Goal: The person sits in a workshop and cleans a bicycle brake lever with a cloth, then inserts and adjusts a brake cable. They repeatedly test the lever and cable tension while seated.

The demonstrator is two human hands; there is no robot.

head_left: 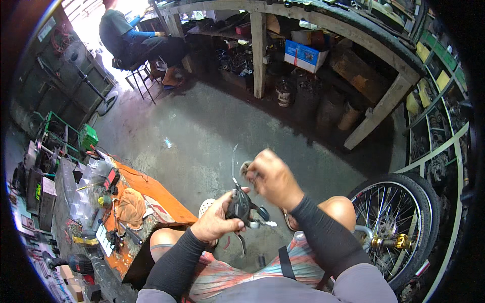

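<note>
My left hand [217,220] is closed around a black bicycle shifter [239,206], held over my lap. From the shifter's top a thin cable [234,164] sticks up and curves. A silvery lever part and a white tip show at its lower right. Just above and to the right, my right hand [276,178] has its fingers pinched on a small greyish piece [245,168], too blurred to name. That piece is close beside the cable; whether they touch I cannot tell.
At the left stands a workbench with an orange top [166,199], bearing a tan cloth [130,207] and tools. A bicycle wheel [389,222] is at my right. A long wooden table [258,55] spans the back. Another person [126,38] sits far left on a stool.
</note>
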